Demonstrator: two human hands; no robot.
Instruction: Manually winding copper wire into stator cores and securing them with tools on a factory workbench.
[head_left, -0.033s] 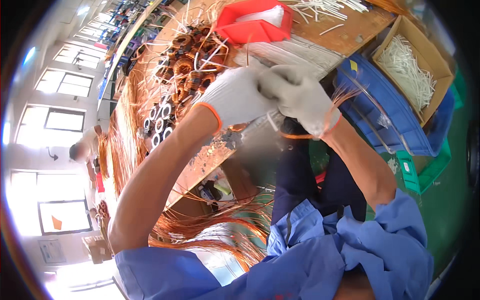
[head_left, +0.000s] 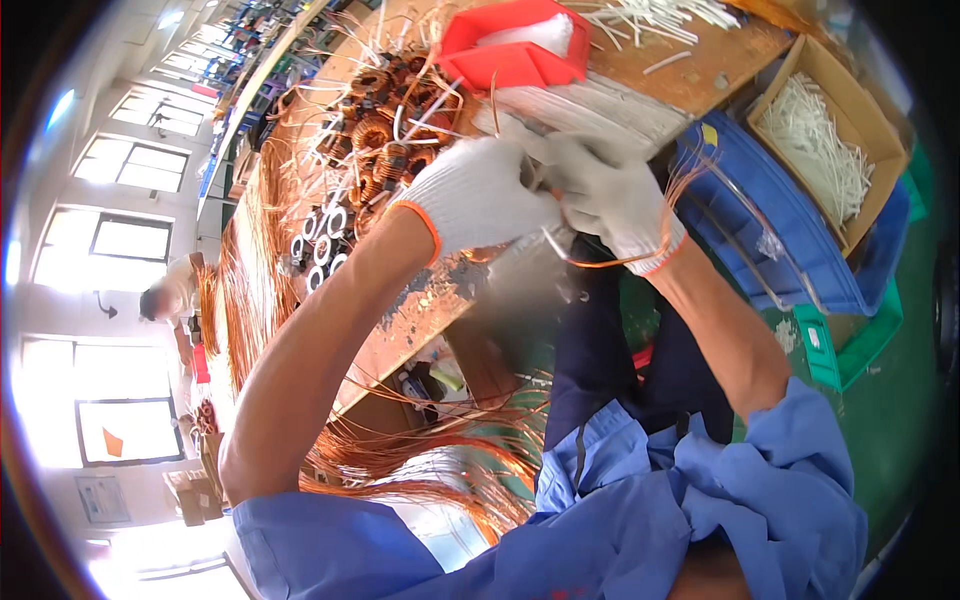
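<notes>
My left hand point(head_left: 485, 195), in a white knit glove with an orange cuff, is closed above the front edge of the workbench. My right hand point(head_left: 612, 195), gloved alike, meets it with bent fingers. Whatever they grip together is hidden by the gloves. A copper wire point(head_left: 612, 264) with a white sleeve at its end curves out below the hands and passes in front of my right wrist. Another thin wire point(head_left: 493, 100) stands up beyond my left fingers. Copper-wound ring coils point(head_left: 372, 133) lie heaped to the left, with white rings point(head_left: 322, 250) nearer me.
A red bin point(head_left: 480, 62) with white contents stands behind the hands. Long white tubes point(head_left: 625, 108) lie beside it. At right, a cardboard box point(head_left: 870, 120) of short white tubes rests on a blue bin point(head_left: 740, 230). Copper wire bundles point(head_left: 245, 290) hang at left.
My right fingers have shifted slightly and now sit a little farther from the left ones. The sleeved copper wire has moved a little with the hands.
</notes>
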